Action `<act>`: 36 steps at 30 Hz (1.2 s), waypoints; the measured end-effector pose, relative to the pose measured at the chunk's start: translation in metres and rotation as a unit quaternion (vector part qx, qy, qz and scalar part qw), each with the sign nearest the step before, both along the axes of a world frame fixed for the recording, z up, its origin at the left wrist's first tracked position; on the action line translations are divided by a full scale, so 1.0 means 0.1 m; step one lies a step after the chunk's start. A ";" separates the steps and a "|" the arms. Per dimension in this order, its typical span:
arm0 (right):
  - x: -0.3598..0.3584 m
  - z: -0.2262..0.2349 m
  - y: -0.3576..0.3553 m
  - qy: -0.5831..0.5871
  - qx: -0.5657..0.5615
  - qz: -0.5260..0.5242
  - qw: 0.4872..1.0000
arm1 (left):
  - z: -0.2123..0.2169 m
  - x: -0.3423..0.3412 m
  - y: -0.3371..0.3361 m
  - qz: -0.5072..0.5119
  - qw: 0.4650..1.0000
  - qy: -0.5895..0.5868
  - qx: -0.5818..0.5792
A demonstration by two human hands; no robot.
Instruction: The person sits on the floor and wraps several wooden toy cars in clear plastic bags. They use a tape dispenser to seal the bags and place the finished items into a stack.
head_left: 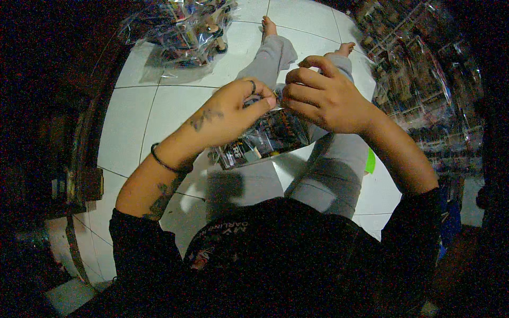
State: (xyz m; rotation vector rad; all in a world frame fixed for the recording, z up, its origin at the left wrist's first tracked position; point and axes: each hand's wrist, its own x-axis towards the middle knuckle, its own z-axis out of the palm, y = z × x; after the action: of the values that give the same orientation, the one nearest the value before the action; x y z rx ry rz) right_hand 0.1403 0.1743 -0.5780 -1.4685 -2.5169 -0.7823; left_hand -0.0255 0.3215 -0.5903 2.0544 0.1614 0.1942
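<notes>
**Both hands pinch a clear packet above the lap**

Head view: the left hand (233, 114) and the right hand (323, 98) meet at the top edge of a small clear plastic packet (265, 140), fingers pressed together on it from either side. The packet (dark printed contents inside) hangs tilted over the grey-trousered legs (328, 169), above the white tiled floor (143, 116). A heap of clear-wrapped goods (185, 29) lies on the floor further out, another stack of wrapped packs (424, 90) to the right.
</notes>
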 end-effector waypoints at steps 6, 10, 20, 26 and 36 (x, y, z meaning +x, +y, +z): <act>0.11 0.17 0.02 0.033 -0.077 -0.016 0.996 | 0.00 -0.14 -0.11 0.040 0.907 -0.146 0.392; 0.14 0.46 -0.04 0.046 -0.124 -0.076 0.988 | -0.06 -0.16 -0.12 0.074 0.902 -0.178 0.386; 0.06 -0.06 0.04 0.158 -0.057 -0.037 0.985 | -0.07 -0.42 0.01 0.094 0.926 -0.088 0.354; 0.03 0.07 0.07 0.149 -0.118 -0.021 0.982 | -0.05 -0.37 -0.03 0.108 0.927 -0.163 0.321; 0.09 0.00 0.02 0.118 -0.030 -0.015 0.992 | -0.21 0.08 0.02 0.021 0.998 0.008 -0.058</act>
State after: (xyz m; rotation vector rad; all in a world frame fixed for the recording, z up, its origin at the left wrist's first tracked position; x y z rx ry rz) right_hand 0.1497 0.1758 -0.5778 -1.5219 -2.3648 -0.5052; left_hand -0.0171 0.3239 -0.6113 1.9385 0.2212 0.1900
